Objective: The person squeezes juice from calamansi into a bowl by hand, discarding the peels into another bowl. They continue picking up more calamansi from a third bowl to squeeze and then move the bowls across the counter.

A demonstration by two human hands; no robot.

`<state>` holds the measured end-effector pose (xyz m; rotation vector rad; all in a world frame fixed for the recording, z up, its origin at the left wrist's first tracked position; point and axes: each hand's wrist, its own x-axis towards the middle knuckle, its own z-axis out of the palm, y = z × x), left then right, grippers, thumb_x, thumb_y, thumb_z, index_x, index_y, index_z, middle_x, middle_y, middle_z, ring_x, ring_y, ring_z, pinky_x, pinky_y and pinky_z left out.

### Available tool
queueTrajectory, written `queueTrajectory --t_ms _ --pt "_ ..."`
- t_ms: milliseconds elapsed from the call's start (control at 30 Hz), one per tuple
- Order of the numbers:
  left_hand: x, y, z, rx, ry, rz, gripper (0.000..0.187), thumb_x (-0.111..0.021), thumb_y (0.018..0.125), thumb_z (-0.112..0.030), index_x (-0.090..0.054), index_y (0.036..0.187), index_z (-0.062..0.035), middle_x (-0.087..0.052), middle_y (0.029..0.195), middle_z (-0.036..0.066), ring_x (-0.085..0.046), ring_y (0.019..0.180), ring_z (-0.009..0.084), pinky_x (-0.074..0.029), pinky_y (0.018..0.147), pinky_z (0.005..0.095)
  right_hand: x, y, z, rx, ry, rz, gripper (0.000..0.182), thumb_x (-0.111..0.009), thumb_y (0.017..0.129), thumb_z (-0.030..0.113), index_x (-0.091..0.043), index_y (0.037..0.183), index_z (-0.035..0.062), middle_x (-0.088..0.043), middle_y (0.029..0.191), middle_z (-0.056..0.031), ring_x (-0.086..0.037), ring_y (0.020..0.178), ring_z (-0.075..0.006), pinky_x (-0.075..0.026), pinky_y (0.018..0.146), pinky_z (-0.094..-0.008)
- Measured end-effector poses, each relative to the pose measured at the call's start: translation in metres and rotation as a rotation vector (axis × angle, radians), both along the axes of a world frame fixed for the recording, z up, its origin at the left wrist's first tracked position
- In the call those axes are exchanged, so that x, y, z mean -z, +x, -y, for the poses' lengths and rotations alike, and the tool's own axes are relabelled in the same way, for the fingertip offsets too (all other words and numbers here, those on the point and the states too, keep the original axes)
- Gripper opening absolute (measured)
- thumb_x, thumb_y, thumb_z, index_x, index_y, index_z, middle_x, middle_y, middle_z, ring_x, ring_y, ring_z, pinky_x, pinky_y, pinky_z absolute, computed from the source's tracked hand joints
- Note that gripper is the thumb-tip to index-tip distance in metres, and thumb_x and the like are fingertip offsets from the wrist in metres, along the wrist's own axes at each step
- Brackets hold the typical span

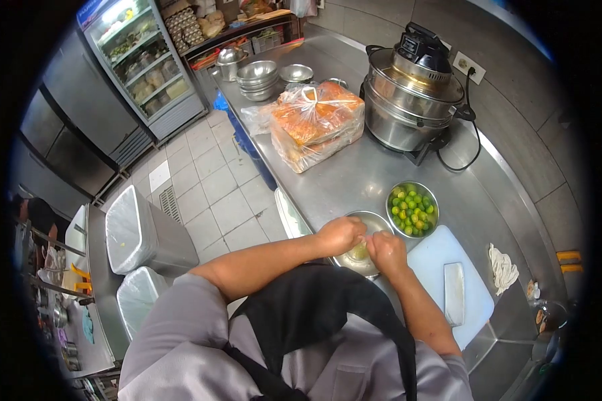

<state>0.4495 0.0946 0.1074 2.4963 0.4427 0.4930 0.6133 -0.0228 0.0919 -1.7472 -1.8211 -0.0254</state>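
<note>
Both hands meet over a metal bowl at the near edge of the steel counter. My left hand is closed, its fingertips pinched together above the bowl. My right hand is also closed, its fingers close to those of the left. What sits between the fingers is too small and covered to make out. Pale yellow-green contents show in the bowl below. Just beyond my right hand, a second metal bowl holds many small green and yellow citrus fruits.
A white cutting board carries a cleaver-like broad blade. A crumpled cloth lies to its right. Farther back are bagged bread-like food, a large corded steel cooker and stacked bowls. Lined bins stand left.
</note>
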Motion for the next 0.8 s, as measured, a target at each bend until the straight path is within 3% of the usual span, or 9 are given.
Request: queueTrajectory --t_ms 100,200,300,433,533,633,700,733,800 --pt "0.005 0.005 -0.008 0.044 -0.145 0.138 0.006 -0.069 0.085 -0.006 -0.065 0.087 -0.0015 -0.064 0.086 0.016 -0.065 0.082 0.0416 -0.053 0.074 0.0480 -0.016 0.004 0.003 0.060 -0.088 -0.229 0.021 -0.071 0.091 0.017 -0.062 0.080 0.0020 -0.066 0.081 -0.0190 -0.066 0.074 -0.0401 -0.053 0.067 -0.0474" --pt "-0.001 0.010 -0.009 0.059 -0.147 0.159 0.020 -0.069 0.086 -0.004 -0.065 0.105 -0.0011 -0.066 0.091 0.018 -0.066 0.085 0.0413 -0.054 0.077 0.0465 -0.034 -0.004 0.008 -0.010 -0.127 -0.440 0.019 -0.072 0.092 0.018 -0.062 0.093 0.0016 -0.068 0.090 -0.0225 -0.067 0.083 -0.0424 -0.052 0.072 -0.0488" --pt "-0.014 0.021 -0.007 0.019 -0.309 -0.039 0.055 -0.069 0.088 -0.004 -0.044 0.137 -0.0036 -0.069 0.103 0.021 -0.070 0.094 0.0387 -0.055 0.081 0.0454 -0.033 -0.009 0.009 0.020 -0.113 -0.419 0.020 -0.072 0.092 0.017 -0.062 0.102 0.0025 -0.070 0.093 -0.0236 -0.068 0.084 -0.0430 -0.052 0.071 -0.0494" --pt "-0.017 0.016 -0.020 0.174 -0.590 -0.028 0.056 -0.068 0.091 -0.007 -0.044 0.141 -0.0022 -0.071 0.109 0.020 -0.071 0.099 0.0332 -0.056 0.086 0.0407 -0.030 -0.018 0.005 0.218 -0.121 -0.368 0.019 -0.073 0.091 0.014 -0.064 0.101 0.0004 -0.069 0.088 -0.0226 -0.067 0.077 -0.0419 -0.051 0.067 -0.0445" --pt "-0.043 -0.009 -0.062 0.275 -0.439 -0.046 0.051 -0.067 0.093 -0.008 -0.050 0.141 -0.0024 -0.070 0.112 0.020 -0.071 0.099 0.0337 -0.056 0.088 0.0426 -0.045 -0.032 0.003 0.353 -0.198 -0.359 0.017 -0.073 0.090 0.013 -0.065 0.096 -0.0005 -0.068 0.087 -0.0220 -0.067 0.076 -0.0402 -0.051 0.067 -0.0441" --pt "-0.062 -0.037 -0.201 0.073 0.137 0.241 0.030 -0.067 0.089 -0.010 -0.068 0.118 -0.0045 -0.069 0.108 0.019 -0.067 0.090 0.0360 -0.055 0.084 0.0444 -0.044 -0.045 0.006 0.396 -0.151 -0.146 0.015 -0.074 0.089 0.011 -0.064 0.088 -0.0005 -0.066 0.081 -0.0209 -0.066 0.074 -0.0412 -0.051 0.066 -0.0462" --pt "-0.081 -0.058 -0.321 -0.324 0.080 0.163 0.020 -0.064 0.087 -0.009 -0.070 0.105 -0.0031 -0.070 0.096 0.017 -0.067 0.095 0.0394 -0.054 0.082 0.0477 -0.045 -0.058 0.010 0.465 -0.160 -0.183 0.014 -0.073 0.089 0.011 -0.066 0.092 -0.0010 -0.068 0.083 -0.0213 -0.067 0.075 -0.0392 -0.052 0.067 -0.0439" --pt "-0.090 -0.073 -0.372 -0.504 0.181 0.350 0.023 -0.065 0.086 -0.011 -0.070 0.108 -0.0050 -0.069 0.101 0.019 -0.067 0.095 0.0414 -0.054 0.083 0.0486 -0.045 -0.066 0.013 0.528 -0.169 -0.230 0.014 -0.072 0.090 0.010 -0.068 0.097 -0.0015 -0.069 0.086 -0.0216 -0.068 0.075 -0.0372 -0.052 0.068 -0.0416" --pt "-0.087 -0.102 -0.478 -0.648 0.316 0.122 0.033 -0.067 0.089 -0.018 -0.065 0.115 0.0023 -0.063 0.121 0.027 -0.064 0.107 0.0433 -0.053 0.092 0.0492 -0.042 -0.080 0.015 0.600 -0.157 -0.249 0.014 -0.071 0.090 0.010 -0.068 0.097 -0.0018 -0.070 0.084 -0.0208 -0.069 0.074 -0.0345 -0.053 0.069 -0.0394"
